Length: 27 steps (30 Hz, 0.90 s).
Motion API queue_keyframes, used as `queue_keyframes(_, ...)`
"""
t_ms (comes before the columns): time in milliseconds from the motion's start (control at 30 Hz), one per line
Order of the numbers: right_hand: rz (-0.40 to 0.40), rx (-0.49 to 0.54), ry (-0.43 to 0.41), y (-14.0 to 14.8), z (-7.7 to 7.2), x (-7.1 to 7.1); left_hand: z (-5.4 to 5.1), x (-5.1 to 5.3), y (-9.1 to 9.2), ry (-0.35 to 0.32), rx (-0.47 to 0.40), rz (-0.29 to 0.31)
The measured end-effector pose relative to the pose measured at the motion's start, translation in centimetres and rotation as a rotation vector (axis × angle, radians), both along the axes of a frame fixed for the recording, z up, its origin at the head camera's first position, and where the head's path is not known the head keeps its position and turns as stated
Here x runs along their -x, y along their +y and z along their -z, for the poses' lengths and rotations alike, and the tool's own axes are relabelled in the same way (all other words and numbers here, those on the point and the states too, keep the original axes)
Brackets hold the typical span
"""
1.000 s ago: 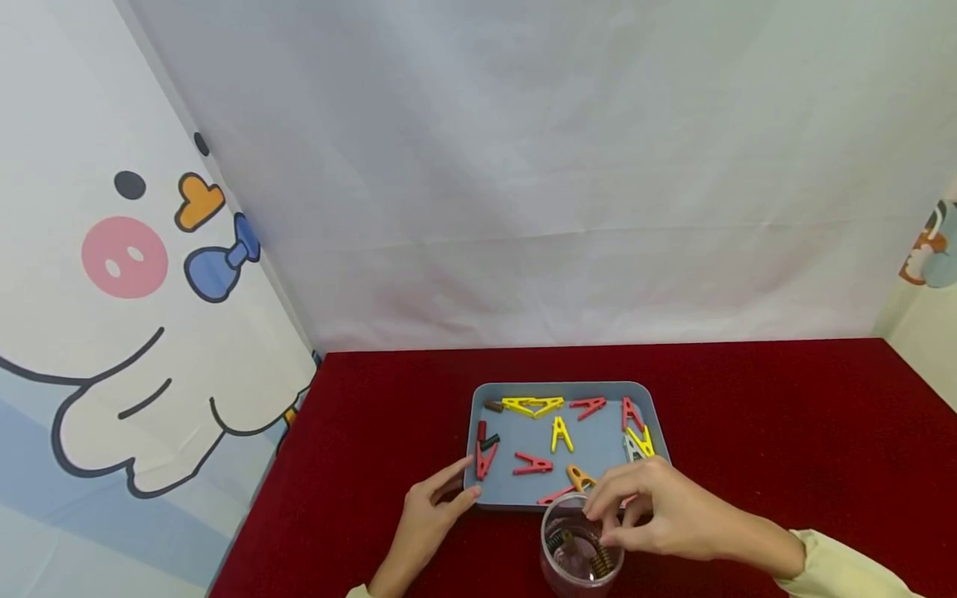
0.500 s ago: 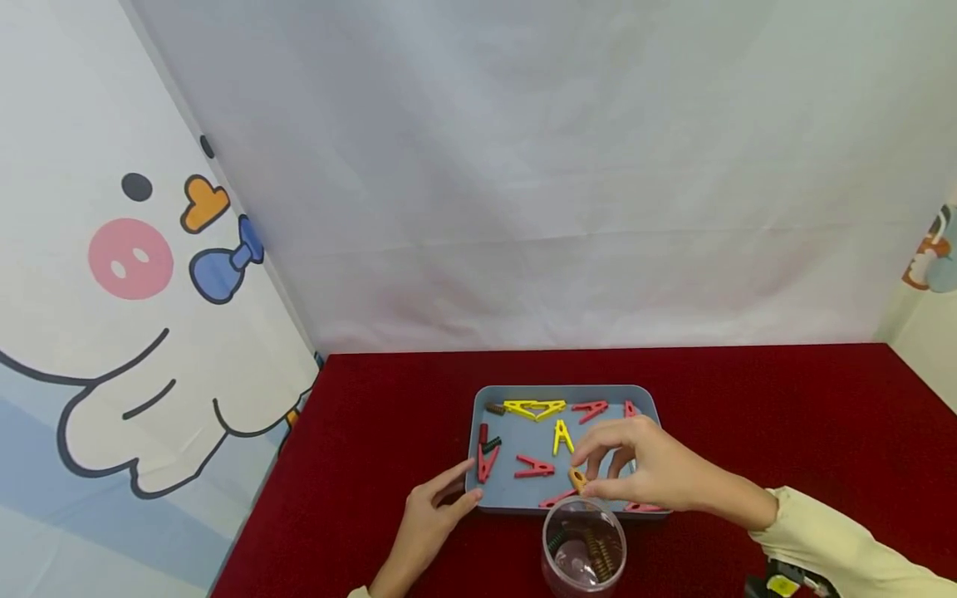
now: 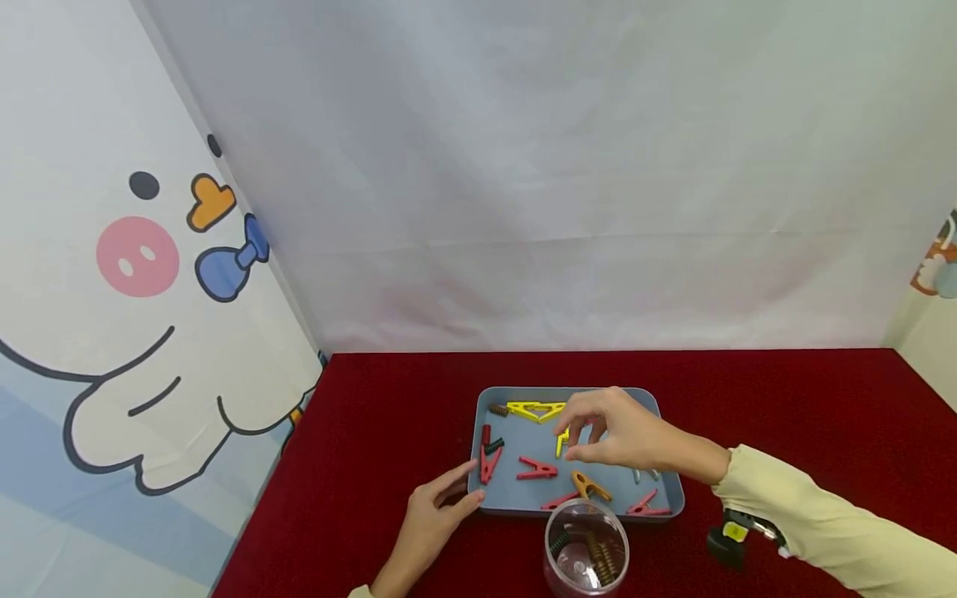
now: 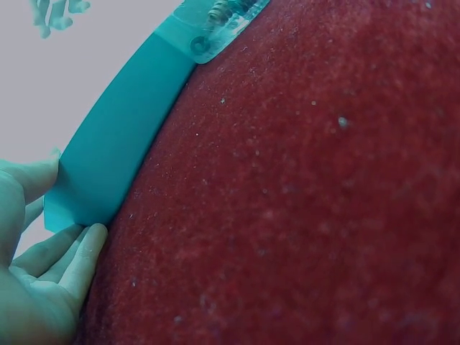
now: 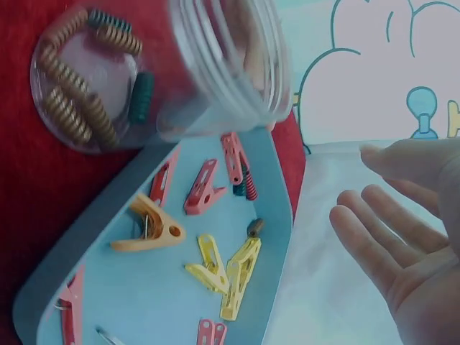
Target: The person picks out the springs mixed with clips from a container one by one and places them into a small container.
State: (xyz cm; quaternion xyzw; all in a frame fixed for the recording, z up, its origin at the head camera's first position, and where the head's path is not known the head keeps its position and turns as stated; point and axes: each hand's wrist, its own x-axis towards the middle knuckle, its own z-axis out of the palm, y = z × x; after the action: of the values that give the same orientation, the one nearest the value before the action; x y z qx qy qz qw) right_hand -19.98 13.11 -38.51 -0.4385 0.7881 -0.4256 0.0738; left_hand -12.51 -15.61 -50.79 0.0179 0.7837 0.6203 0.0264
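Observation:
A blue-grey tray [image 3: 519, 444] holds red, yellow and pale clothespins and an orange clothespin [image 3: 591, 487]. A brown spring [image 3: 497, 410], a dark green spring [image 3: 494, 446] and a red spring [image 3: 486, 434] also lie in it. My left hand [image 3: 429, 523] touches the tray's near left corner, thumb and fingers against its outer sides. Over the tray's middle hovers my right hand [image 3: 624, 432], fingers loosely bent above a yellow clothespin [image 3: 561, 446]. Nothing shows between its fingers in the right wrist view. Part of the tray's right side is hidden beneath it.
A clear plastic jar [image 3: 586, 569] stands at the tray's front edge, with several brown and green springs [image 5: 66, 77] at its bottom. Dark red cloth [image 3: 396, 415] covers the table. A pale curtain [image 3: 561, 208] rises behind it, and a cartoon-printed one is at left.
My right hand has left the jar's mouth, passed over the orange clothespin and moved up and left over the tray. The left hand stays at the tray's corner.

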Motion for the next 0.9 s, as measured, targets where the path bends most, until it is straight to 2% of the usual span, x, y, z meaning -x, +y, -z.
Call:
queue_keyframes(367,-0.013,-0.083,0.012,-1.7,1.6,2.3,0.0,-0.2,-0.1,-0.019,-0.010,-0.002)
queue_keyframes(633,-0.017,-0.103,0.056,-2.8,2.3,3.3,0.1,-0.2,0.0,-0.019,-0.018,0.001)
queue_keyframes(900,-0.038,-0.144,0.053,-4.3,3.2,4.3,0.0,-0.1,0.0,0.000,-0.016,-0.009)
